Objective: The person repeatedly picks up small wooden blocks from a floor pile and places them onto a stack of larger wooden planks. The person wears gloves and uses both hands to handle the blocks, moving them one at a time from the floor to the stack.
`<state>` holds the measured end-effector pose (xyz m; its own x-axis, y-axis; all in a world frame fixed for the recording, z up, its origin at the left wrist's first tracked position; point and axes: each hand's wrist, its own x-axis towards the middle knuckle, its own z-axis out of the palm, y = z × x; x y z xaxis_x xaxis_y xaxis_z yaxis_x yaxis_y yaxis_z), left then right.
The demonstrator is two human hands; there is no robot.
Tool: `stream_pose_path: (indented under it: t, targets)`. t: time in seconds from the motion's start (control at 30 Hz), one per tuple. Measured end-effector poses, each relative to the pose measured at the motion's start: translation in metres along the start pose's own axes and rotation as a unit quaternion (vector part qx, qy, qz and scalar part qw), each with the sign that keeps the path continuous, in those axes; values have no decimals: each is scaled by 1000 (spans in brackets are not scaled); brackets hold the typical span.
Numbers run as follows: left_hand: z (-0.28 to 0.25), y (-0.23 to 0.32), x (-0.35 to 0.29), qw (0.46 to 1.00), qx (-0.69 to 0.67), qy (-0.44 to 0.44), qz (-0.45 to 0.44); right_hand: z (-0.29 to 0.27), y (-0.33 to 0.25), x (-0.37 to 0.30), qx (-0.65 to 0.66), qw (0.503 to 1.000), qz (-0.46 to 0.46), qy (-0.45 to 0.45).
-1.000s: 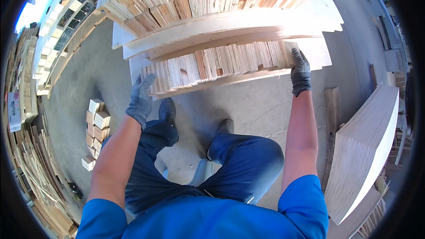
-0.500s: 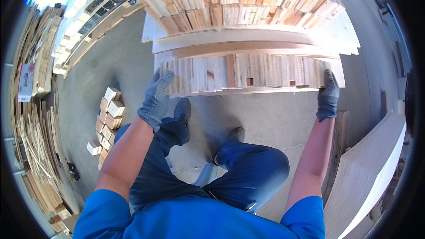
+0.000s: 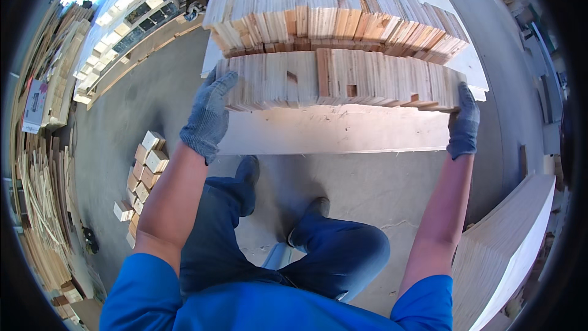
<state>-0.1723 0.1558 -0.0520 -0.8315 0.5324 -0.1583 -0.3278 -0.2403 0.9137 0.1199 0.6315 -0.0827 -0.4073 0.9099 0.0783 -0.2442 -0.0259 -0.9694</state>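
Observation:
A long row of thin wooden pieces (image 3: pixel 275 83), pressed face to face, is squeezed between my two gloved hands. My left hand (image 3: pixel 208 113) grips its left end and my right hand (image 3: pixel 464 124) its right end. The row bows slightly and seems to hang over a pale board (image 3: pixel 337 135), whose near strip shows beneath it. One reddish piece and a few dark notches stand out in the row. Just behind it, a stacked row of similar wooden pieces (image 3: pixel 324 12) rests on the pale sheets. Both hands wear grey knit gloves.
On the floor at left lies a pile of wood blocks (image 3: pixel 147 175). Long strips (image 3: pixel 46 190) line the left edge, and a loaded pallet (image 3: pixel 131 43) stands farther back. A tall stack of sheets (image 3: pixel 508 245) is at right. My bent legs (image 3: pixel 343 248) are below.
The held row has moved away from me and up, closer to the row behind, with both hands still on its ends. More of the pale board now shows in front.

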Motion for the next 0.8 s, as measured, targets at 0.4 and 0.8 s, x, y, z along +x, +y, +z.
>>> stream_pose_path:
  t: [0.4, 0.8]
  targets:
    - [-47, -64, -1, 1000, 0, -22, 2, -6, 51, -24, 32, 999, 4, -6]
    - [-50, -70, -6, 1000, -1, 17, -19, 0, 33, -33, -37, 999, 39, 8]
